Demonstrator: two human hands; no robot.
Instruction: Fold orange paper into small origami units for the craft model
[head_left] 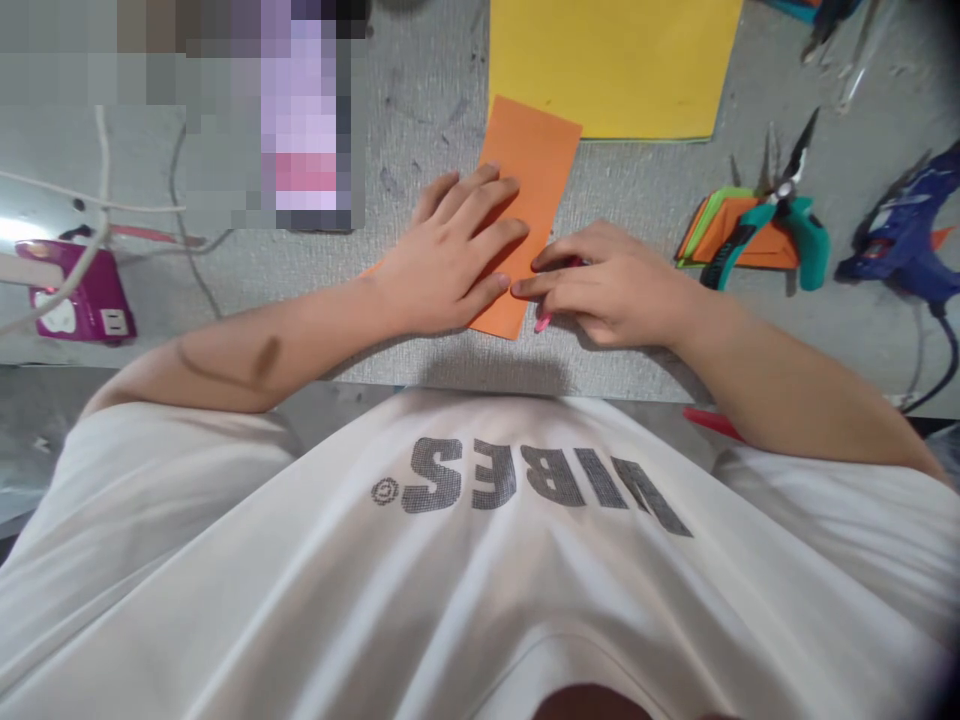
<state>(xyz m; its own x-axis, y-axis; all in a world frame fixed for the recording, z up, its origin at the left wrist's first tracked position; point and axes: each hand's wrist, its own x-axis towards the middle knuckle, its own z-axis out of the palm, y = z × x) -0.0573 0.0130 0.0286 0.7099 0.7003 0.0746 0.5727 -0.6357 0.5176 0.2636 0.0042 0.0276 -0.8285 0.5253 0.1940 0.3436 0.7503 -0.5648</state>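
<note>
A strip of orange paper (541, 170) lies aslant on the grey table, its upper end overlapping a yellow sheet. My left hand (457, 250) rests flat across the strip's left side, fingers spread and holding nothing. Beside the strip's lower right edge, my right hand (600, 285) is curled round a small pink object (542, 323); most of it is hidden, so I cannot tell its kind. One right fingertip touches the strip's edge. A bit of orange paper (372, 270) shows from under my left wrist.
Beyond the strip lies the yellow sheet (615, 65). To the right are teal-handled pliers (814, 235) on orange and green paper pieces (709, 225), and a blue glue gun (904, 230). A purple power socket box (94, 290) with cables sits at left. The table's front edge borders my shirt.
</note>
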